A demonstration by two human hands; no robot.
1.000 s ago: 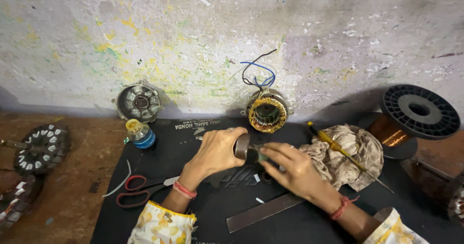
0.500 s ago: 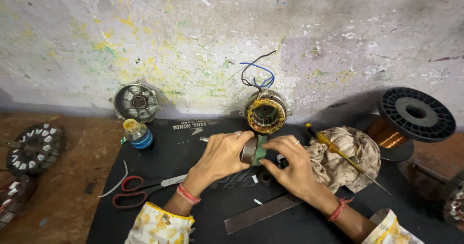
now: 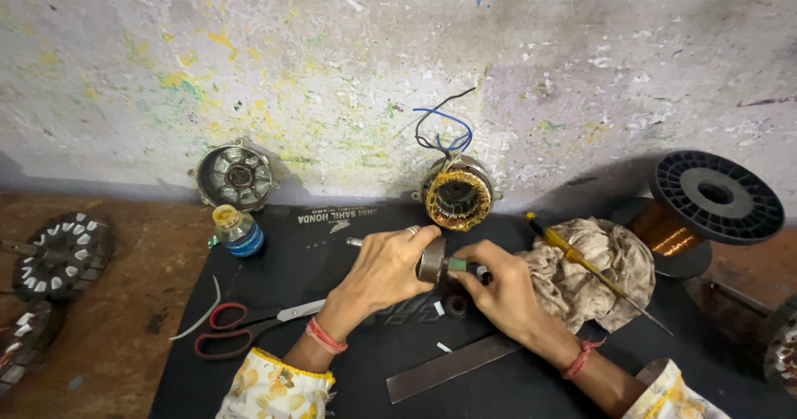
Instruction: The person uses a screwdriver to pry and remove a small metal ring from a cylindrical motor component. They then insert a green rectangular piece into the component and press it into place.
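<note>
- Over the black mat (image 3: 249,361), my left hand (image 3: 383,271) was closed around a small metal cylinder (image 3: 431,261), held just above the surface.
- My right hand (image 3: 502,290) pinched a green-tipped piece (image 3: 458,264) against the cylinder's end.
- I judged a slip likely: the round part could roll from my fingers.
- Scissors (image 3: 249,323) and a flat metal bar (image 3: 452,367) lay close by, where a dropped piece might strike them.
</note>
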